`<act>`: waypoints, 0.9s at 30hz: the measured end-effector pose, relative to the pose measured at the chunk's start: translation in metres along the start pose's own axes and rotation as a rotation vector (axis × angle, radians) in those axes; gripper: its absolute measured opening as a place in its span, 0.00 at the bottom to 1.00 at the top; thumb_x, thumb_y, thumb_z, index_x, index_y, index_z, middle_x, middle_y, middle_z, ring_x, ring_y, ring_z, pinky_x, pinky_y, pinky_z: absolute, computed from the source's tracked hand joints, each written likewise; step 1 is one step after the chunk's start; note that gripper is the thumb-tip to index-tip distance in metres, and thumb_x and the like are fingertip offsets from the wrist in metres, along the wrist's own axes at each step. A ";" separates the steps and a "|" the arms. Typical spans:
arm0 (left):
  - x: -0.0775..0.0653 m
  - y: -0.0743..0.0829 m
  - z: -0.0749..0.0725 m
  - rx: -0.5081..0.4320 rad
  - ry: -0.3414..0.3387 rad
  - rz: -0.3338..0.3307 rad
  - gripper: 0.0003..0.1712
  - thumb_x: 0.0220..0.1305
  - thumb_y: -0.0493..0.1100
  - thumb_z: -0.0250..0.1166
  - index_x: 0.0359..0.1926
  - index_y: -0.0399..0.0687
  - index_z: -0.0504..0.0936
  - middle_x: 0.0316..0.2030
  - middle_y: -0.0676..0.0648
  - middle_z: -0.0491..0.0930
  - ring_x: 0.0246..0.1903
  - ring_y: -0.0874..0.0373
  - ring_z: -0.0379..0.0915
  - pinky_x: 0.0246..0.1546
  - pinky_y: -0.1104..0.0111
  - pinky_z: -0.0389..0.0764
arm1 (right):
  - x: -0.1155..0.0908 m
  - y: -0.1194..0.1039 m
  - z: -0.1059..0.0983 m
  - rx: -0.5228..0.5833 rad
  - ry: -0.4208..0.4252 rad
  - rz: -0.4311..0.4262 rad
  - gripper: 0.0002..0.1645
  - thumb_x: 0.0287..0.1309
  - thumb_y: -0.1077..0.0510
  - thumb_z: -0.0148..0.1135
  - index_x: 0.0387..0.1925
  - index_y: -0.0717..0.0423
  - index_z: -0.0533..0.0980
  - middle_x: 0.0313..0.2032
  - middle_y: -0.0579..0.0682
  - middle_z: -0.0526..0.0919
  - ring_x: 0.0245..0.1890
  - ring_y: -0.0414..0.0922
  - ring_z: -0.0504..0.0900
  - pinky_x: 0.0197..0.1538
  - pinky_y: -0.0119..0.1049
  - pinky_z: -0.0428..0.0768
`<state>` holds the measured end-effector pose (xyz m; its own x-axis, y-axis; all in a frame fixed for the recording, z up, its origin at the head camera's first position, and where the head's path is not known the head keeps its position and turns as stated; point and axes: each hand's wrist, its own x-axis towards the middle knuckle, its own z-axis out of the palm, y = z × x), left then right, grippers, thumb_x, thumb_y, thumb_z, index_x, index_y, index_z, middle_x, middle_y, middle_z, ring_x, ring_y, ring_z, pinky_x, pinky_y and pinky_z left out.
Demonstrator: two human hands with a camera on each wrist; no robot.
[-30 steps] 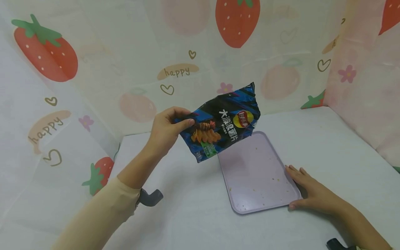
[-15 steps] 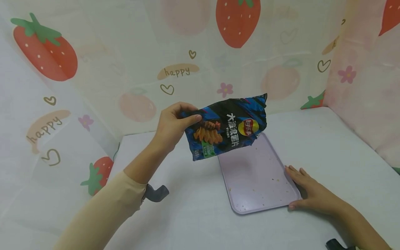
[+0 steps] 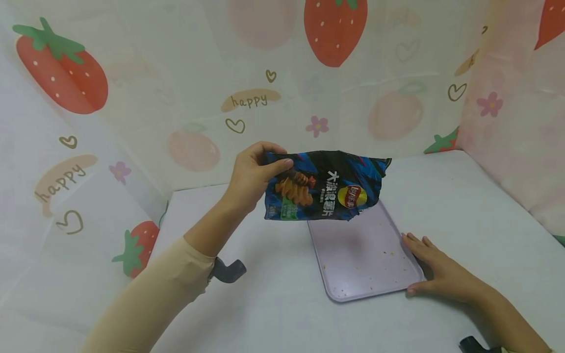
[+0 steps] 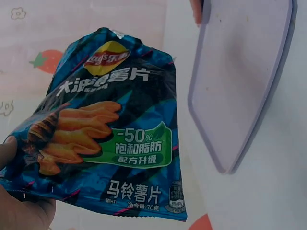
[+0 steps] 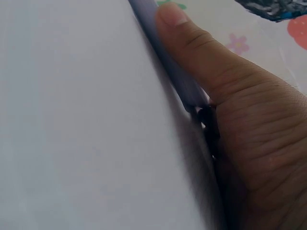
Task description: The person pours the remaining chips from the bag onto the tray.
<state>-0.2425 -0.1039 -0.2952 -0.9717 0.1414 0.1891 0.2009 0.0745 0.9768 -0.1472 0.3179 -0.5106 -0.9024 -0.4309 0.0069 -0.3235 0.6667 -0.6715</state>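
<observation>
My left hand (image 3: 252, 174) pinches one end of a blue and black potato chip bag (image 3: 326, 189), thumb on its printed front. The bag is held sideways above a pale purple tray (image 3: 366, 264) and overlaps its far part in the head view. From the left wrist, the bag's (image 4: 120, 115) front shows a yellow and red logo and pictured chips. At the tray's near right corner rests my right hand (image 3: 443, 274), fingers along the side and thumb at the near edge. In the right wrist view the thumb (image 5: 192, 45) touches the tray rim; the other fingers are hidden.
Several small crumbs (image 3: 388, 253) lie scattered on the tray. A white cloth covers the table (image 3: 273, 299). Hanging cloths printed with strawberries (image 3: 335, 34) stand behind the table and at both sides.
The left hand has moved to the right, and the bag's far end has swung down, so the bag lies nearly level. The right hand and the tray have stayed put.
</observation>
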 end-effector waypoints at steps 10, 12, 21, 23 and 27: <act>0.007 -0.009 0.010 -0.082 0.046 -0.050 0.10 0.62 0.38 0.75 0.43 0.50 0.83 0.38 0.50 0.81 0.39 0.56 0.81 0.41 0.70 0.82 | 0.000 0.000 -0.001 -0.010 0.008 -0.004 0.73 0.38 0.33 0.82 0.81 0.47 0.54 0.79 0.65 0.52 0.74 0.80 0.40 0.68 0.79 0.48; 0.009 -0.010 0.012 -0.103 0.065 -0.040 0.10 0.62 0.38 0.75 0.42 0.51 0.83 0.37 0.51 0.81 0.39 0.57 0.80 0.40 0.70 0.82 | 0.001 0.000 -0.001 -0.017 -0.002 0.011 0.73 0.38 0.32 0.81 0.81 0.46 0.53 0.79 0.64 0.52 0.75 0.79 0.40 0.67 0.79 0.48; 0.022 -0.056 0.028 -0.154 -0.082 0.033 0.07 0.64 0.35 0.72 0.40 0.49 0.83 0.37 0.51 0.81 0.37 0.58 0.81 0.41 0.72 0.82 | 0.002 0.004 0.000 0.030 -0.003 0.001 0.73 0.40 0.34 0.81 0.82 0.46 0.51 0.80 0.63 0.49 0.76 0.76 0.37 0.71 0.75 0.43; 0.021 -0.061 0.027 -0.140 -0.064 0.012 0.07 0.65 0.37 0.72 0.40 0.49 0.82 0.38 0.52 0.80 0.38 0.59 0.80 0.42 0.72 0.82 | 0.003 0.004 0.002 0.031 -0.007 -0.005 0.73 0.40 0.34 0.81 0.81 0.46 0.51 0.80 0.63 0.50 0.77 0.75 0.37 0.72 0.74 0.42; 0.021 -0.060 0.024 -0.176 0.001 0.082 0.08 0.65 0.38 0.72 0.41 0.51 0.82 0.39 0.52 0.79 0.38 0.58 0.79 0.40 0.72 0.81 | 0.002 0.005 0.001 0.011 -0.001 -0.007 0.73 0.39 0.32 0.81 0.81 0.46 0.53 0.79 0.63 0.51 0.76 0.77 0.39 0.74 0.71 0.43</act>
<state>-0.2715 -0.0818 -0.3521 -0.9532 0.1391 0.2684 0.2542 -0.1115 0.9607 -0.1499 0.3194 -0.5146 -0.8999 -0.4360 0.0112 -0.3268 0.6569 -0.6795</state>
